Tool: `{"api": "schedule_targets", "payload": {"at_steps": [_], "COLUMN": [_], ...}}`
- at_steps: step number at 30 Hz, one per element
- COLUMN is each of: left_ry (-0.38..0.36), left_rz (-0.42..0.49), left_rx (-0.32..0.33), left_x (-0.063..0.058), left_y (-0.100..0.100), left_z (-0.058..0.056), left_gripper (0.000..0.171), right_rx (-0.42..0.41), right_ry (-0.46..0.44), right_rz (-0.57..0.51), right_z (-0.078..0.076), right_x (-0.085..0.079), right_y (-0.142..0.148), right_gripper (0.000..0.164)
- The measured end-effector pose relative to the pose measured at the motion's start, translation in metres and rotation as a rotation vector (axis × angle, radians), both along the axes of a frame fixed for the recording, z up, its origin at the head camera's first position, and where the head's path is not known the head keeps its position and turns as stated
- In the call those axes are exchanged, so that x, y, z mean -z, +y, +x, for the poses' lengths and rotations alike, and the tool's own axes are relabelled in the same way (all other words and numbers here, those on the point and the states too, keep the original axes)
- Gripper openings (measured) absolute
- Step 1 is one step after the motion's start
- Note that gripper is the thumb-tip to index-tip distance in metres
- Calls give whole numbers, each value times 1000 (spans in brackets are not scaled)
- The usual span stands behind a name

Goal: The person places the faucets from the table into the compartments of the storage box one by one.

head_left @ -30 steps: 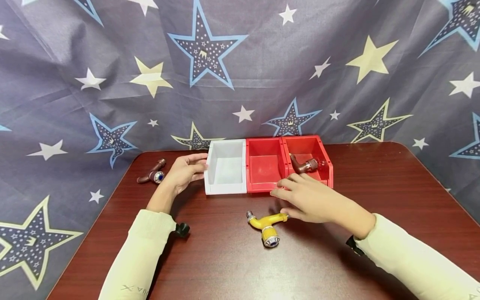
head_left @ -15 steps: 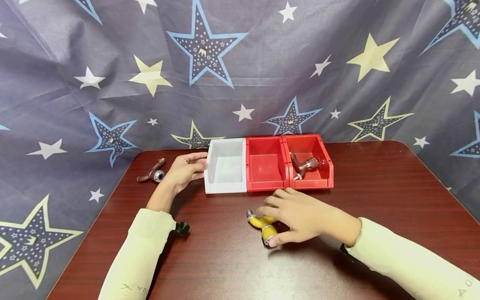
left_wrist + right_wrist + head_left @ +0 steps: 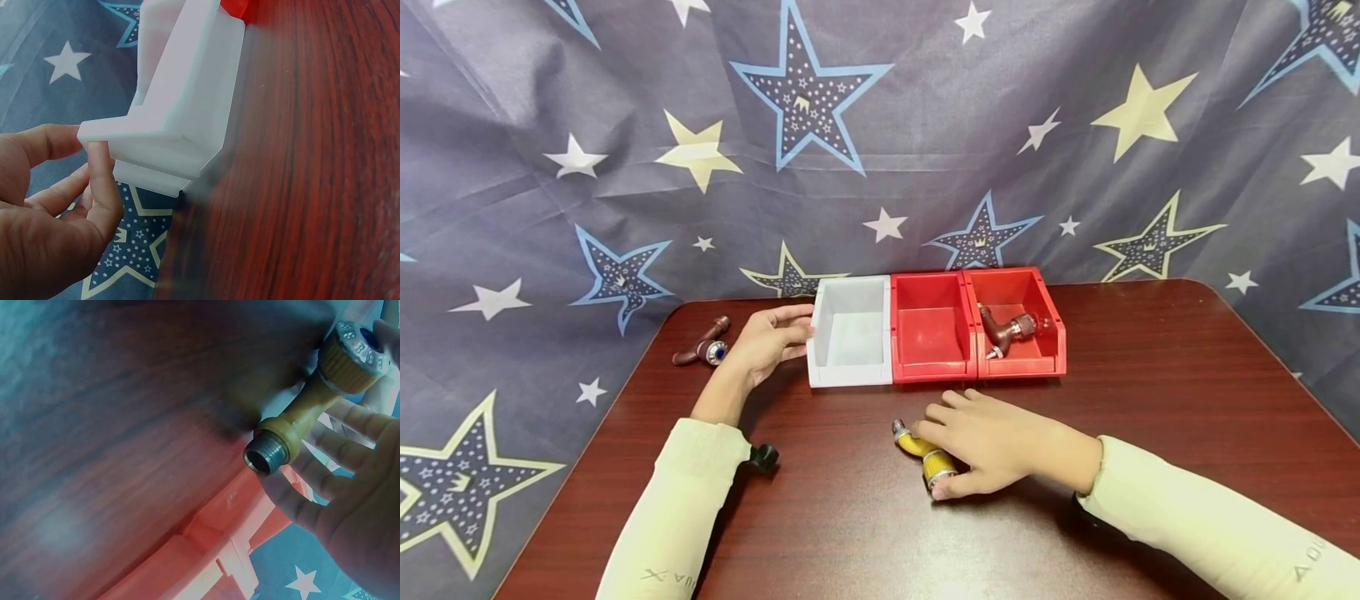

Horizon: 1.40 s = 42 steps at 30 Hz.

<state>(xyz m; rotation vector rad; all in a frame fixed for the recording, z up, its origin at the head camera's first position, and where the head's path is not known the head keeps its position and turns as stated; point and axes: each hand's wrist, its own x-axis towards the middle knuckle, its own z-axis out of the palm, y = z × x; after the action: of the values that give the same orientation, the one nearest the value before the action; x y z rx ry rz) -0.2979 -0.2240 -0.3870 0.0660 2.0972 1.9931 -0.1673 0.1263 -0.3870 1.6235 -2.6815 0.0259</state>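
Note:
My left hand (image 3: 762,346) pinches the left rim of the white bin (image 3: 852,377); in the left wrist view thumb and index finger meet at its projecting edge (image 3: 125,129). On the table before the bins lies a yellow tap (image 3: 913,444) with a ribbed knob. Over it is my right hand (image 3: 981,442), thumb against the knob's end and fingers across the body, which hides one arm of the tap. The right wrist view shows the tap's threaded outlet (image 3: 267,454), with fingers reaching behind the body.
Two red bins, a middle one (image 3: 934,371) and a right one (image 3: 1051,367), adjoin the white bin. A brown tap (image 3: 1002,331) lies in the right one. Another brown tap (image 3: 703,346) rests at the table's back left. A star-patterned cloth (image 3: 880,150) hangs behind.
My right hand has moved from in front of the right red bin, leftward and nearer, down onto the yellow tap. My left hand stays at the white bin.

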Motion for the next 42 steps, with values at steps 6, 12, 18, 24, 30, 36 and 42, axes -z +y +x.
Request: {"api": "schedule_targets", "payload": {"at_steps": [6,12,18,24,30,36,42], "left_ry": [0,-4,-2,-3,0,2,1], "left_rz": [-2,-4,-6,-4,-3,-3,3], "left_rx": [-3,-2,-4,0,-2,2,6], "left_x": [0,0,0,-1,0,1,0], "left_y": [0,1,1,1,0,0,-1], "left_z": [0,-1,0,0,0,-1,1], "left_gripper": [53,53,53,54,54,54,54], "right_rx": [16,18,5,-3,35,-15,-89], "right_ry": [-22,-44,-78,-11,32,-23,-8], "right_rz": [28,49,62,73,92,110,123], "right_z": [-6,-13,-13,-6,-1,-7,-14], "right_x": [-2,-7,-13,-14,-13,-16,-20], "right_y": [1,4,4,3,3,6,8], "right_gripper": [56,62,64,62,65,63,61]}}
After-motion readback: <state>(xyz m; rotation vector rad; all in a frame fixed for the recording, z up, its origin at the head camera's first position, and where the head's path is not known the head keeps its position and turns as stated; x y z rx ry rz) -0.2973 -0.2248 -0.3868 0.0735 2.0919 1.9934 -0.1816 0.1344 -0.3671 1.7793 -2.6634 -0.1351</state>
